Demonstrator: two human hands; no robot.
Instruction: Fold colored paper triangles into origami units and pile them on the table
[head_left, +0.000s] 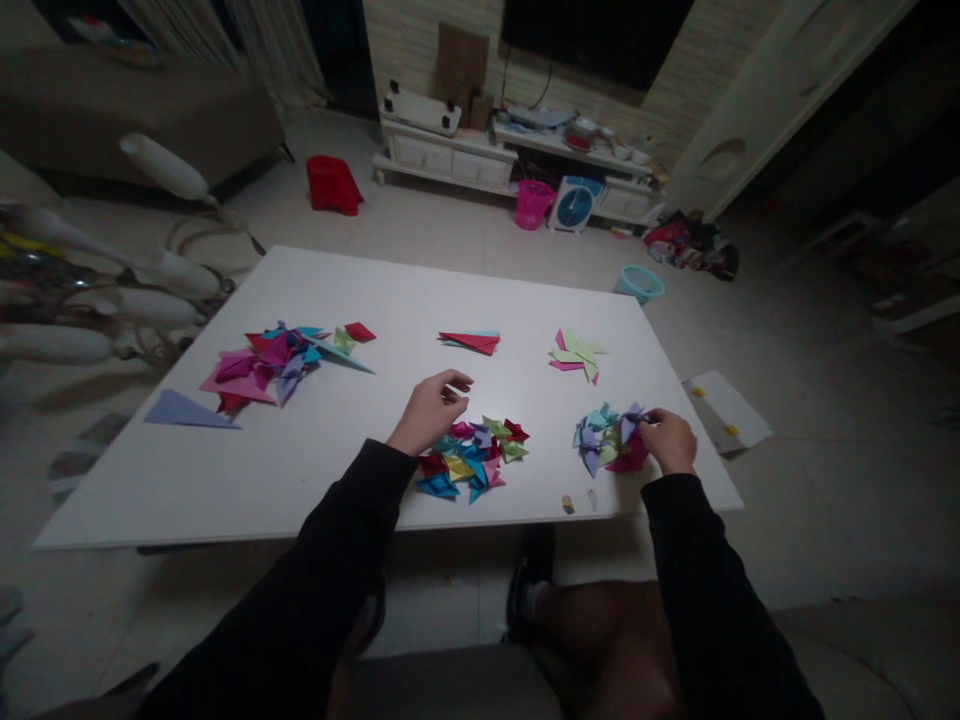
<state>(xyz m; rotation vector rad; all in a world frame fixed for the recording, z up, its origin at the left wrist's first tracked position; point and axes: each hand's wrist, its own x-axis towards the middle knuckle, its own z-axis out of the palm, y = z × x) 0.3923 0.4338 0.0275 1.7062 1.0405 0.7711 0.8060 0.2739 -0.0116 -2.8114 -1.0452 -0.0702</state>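
My left hand hovers just above a pile of folded paper pieces in red, blue, yellow, green, pink and purple. Its fingers are curved and apart, with nothing visible between them. At the right, my right hand pinches a purple origami piece at the edge of another pile. That pile holds light blue, purple, green and magenta origami pieces. Part of the magenta paper lies close to my right fingers. My right fingertips partly hide what they grip.
On the white table lie a larger origami heap, a purple paper dart, a red and blue paper stack and a green and pink pinwheel. Two small stickers lie near the front edge. A teal basket stands behind.
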